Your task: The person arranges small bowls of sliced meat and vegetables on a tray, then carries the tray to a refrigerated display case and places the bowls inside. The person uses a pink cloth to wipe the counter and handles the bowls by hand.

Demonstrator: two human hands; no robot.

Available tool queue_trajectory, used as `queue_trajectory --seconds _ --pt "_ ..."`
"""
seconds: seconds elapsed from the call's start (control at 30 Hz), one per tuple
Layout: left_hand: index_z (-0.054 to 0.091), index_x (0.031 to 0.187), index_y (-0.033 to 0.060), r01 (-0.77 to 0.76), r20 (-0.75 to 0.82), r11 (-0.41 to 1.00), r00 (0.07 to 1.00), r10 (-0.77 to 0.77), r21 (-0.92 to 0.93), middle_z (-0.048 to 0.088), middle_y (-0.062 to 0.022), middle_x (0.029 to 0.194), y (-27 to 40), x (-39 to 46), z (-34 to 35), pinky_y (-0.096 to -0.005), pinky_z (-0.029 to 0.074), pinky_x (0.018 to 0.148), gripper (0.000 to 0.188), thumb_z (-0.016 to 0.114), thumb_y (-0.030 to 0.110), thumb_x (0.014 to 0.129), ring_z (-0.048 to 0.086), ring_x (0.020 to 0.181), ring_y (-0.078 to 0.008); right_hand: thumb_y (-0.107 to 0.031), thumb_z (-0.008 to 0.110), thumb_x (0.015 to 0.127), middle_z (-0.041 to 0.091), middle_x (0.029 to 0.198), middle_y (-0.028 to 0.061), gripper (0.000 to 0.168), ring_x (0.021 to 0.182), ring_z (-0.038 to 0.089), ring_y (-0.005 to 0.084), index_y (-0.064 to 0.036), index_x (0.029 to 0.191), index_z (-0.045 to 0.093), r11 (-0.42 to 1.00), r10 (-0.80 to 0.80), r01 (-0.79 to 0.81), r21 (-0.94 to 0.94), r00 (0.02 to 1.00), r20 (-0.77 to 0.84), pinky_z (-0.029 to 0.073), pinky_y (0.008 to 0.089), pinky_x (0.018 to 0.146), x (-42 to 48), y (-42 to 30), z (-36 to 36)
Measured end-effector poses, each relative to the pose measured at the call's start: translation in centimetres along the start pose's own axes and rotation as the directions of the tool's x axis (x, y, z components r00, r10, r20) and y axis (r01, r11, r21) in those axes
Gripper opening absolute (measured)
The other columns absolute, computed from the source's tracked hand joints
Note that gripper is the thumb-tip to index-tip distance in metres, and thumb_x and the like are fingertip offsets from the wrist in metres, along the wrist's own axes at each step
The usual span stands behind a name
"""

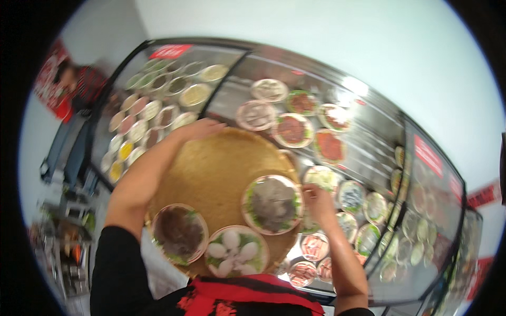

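A large round woven tray (pixel 221 170) lies before me, close to my body. My left hand (pixel 203 129) rests on its far rim, the fingers bent over the edge. My right hand (pixel 315 195) is at the right rim, beside a plate of greyish food on green leaves (pixel 272 203); whether its fingers grip the plate or the rim I cannot tell. On the near left of the tray stands a plate of dark food with greens (pixel 180 233). A plate of white oval pieces on leaves (pixel 237 251) touches it on the right.
Behind the tray runs a glass-and-metal display case (pixel 367 130) holding many plates of food, such as a plate of red meat (pixel 293 130) and small bowls of yellow food (pixel 125 150). A person (pixel 85 89) is at the far left. Shelves with containers (pixel 73 252) stand at the lower left.
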State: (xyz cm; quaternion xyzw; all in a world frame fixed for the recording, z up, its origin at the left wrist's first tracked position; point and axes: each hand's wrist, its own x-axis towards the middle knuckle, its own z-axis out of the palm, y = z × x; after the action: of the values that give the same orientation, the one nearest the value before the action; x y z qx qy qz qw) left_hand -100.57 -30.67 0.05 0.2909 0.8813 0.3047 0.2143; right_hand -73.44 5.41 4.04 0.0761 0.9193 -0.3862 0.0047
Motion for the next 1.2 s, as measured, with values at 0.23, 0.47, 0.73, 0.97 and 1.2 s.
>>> queue_trajectory --seconds 0.23,0.47,0.73,0.97,1.2 --pt "0.060 0.101 0.0014 0.120 0.016 0.981 0.993 -0.119 -0.150 0.059 -0.0001 0.093 3.2 -1.1 -0.6 -0.0279 0.040 0.080 0.039 0.046 0.037 0.092 0.047 0.088 -0.0083 -0.015 0.051 0.083 0.063 0.079 0.0201 0.020 0.074 0.061 0.0357 -0.004 0.094 0.063 0.985 0.058 -0.066 -0.157 0.997 -0.057 0.048 0.0434 0.068 -1.2 -2.6 -0.2" --pt "0.060 0.094 0.0006 0.162 0.051 0.941 0.987 -0.153 -0.296 0.056 0.0014 0.085 6.0 -0.8 0.1 -0.0265 0.040 0.072 0.038 0.049 0.036 0.091 0.046 0.080 -0.0095 -0.012 0.048 0.084 0.059 0.077 0.0242 0.017 0.068 0.058 0.0401 -0.001 0.087 0.061 0.971 -0.029 -0.019 -0.239 0.981 -0.193 0.047 0.0464 0.064 -3.4 -2.4 0.7" --pt "0.059 0.087 -0.0026 0.120 0.032 0.981 0.993 -0.117 -0.151 0.056 -0.0050 0.078 4.1 0.6 0.9 -0.0295 0.041 0.069 0.042 0.049 0.038 0.090 0.050 0.074 -0.0132 -0.019 0.054 0.081 0.063 0.077 0.0198 0.021 0.074 0.061 0.0352 -0.004 0.092 0.064 0.984 0.173 -0.175 -0.037 0.984 -0.041 0.047 0.0434 0.068 -2.7 -1.8 -0.2" --pt "0.062 0.090 0.0016 0.151 0.058 0.974 0.988 -0.144 -0.167 0.054 -0.0003 0.072 0.8 2.7 1.8 -0.0274 0.038 0.061 0.043 0.047 0.043 0.090 0.046 0.067 -0.0109 -0.016 0.052 0.078 0.063 0.082 0.0217 0.021 0.080 0.062 0.0364 -0.002 0.085 0.066 0.972 0.173 -0.164 -0.169 0.984 0.037 0.049 0.0438 0.071 -1.1 -1.9 0.4" --pt "0.062 0.089 -0.0009 0.183 0.045 0.955 0.983 -0.178 -0.234 0.056 0.0026 0.078 6.0 1.7 1.7 -0.0255 0.040 0.064 0.041 0.048 0.037 0.091 0.047 0.071 -0.0076 -0.014 0.058 0.074 0.063 0.080 0.0236 0.019 0.077 0.063 0.0364 0.003 0.079 0.065 0.990 0.135 -0.138 0.004 0.972 0.191 0.050 0.0417 0.069 0.0 -2.2 -2.1"
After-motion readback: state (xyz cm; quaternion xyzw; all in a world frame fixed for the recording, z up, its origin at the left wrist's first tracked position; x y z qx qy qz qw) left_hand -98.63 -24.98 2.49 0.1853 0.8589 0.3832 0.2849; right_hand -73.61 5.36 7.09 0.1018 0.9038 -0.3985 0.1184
